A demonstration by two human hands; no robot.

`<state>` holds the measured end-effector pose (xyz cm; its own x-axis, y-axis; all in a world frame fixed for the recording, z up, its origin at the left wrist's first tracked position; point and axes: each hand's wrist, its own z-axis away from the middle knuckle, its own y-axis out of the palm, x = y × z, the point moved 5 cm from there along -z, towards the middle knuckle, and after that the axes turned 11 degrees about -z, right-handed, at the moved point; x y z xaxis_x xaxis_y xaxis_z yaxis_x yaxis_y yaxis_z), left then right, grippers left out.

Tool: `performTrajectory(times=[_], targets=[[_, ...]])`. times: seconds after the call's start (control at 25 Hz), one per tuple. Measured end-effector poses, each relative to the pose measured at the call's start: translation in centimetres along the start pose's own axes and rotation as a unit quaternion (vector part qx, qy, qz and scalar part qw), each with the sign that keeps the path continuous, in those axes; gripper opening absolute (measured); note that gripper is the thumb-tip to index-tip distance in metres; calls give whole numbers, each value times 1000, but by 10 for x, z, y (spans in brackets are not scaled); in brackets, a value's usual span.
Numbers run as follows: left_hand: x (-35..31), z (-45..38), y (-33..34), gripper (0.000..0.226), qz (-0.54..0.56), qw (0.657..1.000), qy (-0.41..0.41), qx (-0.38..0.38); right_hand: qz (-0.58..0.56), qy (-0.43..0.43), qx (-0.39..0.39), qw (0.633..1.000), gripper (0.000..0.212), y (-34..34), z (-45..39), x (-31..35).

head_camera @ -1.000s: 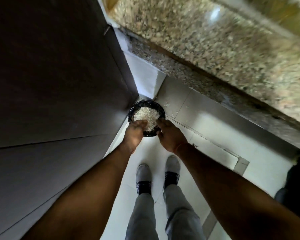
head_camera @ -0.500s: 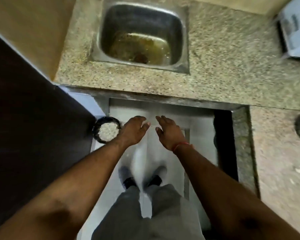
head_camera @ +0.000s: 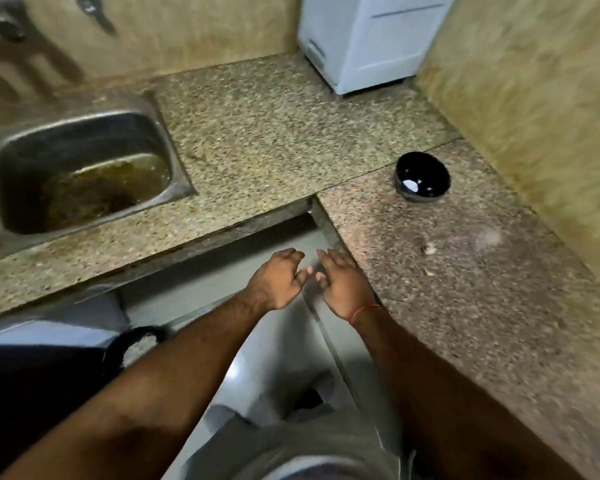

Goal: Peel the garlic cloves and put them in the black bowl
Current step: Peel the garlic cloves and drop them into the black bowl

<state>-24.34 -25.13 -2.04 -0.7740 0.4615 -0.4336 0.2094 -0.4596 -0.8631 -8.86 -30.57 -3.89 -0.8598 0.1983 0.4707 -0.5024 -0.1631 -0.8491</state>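
A black bowl [head_camera: 422,178] stands on the granite counter [head_camera: 465,271] at the right, with a few pale pieces, probably peeled cloves, inside it. My left hand [head_camera: 278,280] and my right hand [head_camera: 343,284] hover side by side in front of the counter's inner corner, fingers relaxed, holding nothing. A second dark round container [head_camera: 132,344] lies low at the left, partly hidden behind my left forearm. A small pale scrap [head_camera: 430,250] lies on the counter to the right of my right hand.
A steel sink [head_camera: 80,174] with brown water is set in the counter at the left. A white appliance [head_camera: 371,39] stands in the far corner. Tiled walls close the back and right. My legs and the pale floor [head_camera: 278,358] are below.
My hands have left the container of peels on the floor and risen empty. The view has swung up and right, bringing the counter and the black bowl into sight.
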Motion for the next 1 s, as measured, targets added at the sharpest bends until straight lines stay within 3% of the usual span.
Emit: performTrajectory(times=[0.16,0.32,0.48,0.68,0.8,1.0], targets=[[-113,-64,23,50,-36,995,78,48,-18,79,-47,996,64,-61,24,-109],[-156,-108,52,63,-64,986,135,71,-51,94,-58,993,62,-81,37,-151],[-219,-129,72,47,-102,976,125,149,-61,149,-78,984,59,-101,53,-213],[-218,-153,100,26,-157,963,63,211,-54,202,-85,974,38,-113,41,-243],[-218,-165,99,42,-165,967,103,167,-60,215,-93,970,24,-105,32,-249],[-213,-201,91,30,-180,961,143,155,-63,233,-112,964,13,-103,17,-257]])
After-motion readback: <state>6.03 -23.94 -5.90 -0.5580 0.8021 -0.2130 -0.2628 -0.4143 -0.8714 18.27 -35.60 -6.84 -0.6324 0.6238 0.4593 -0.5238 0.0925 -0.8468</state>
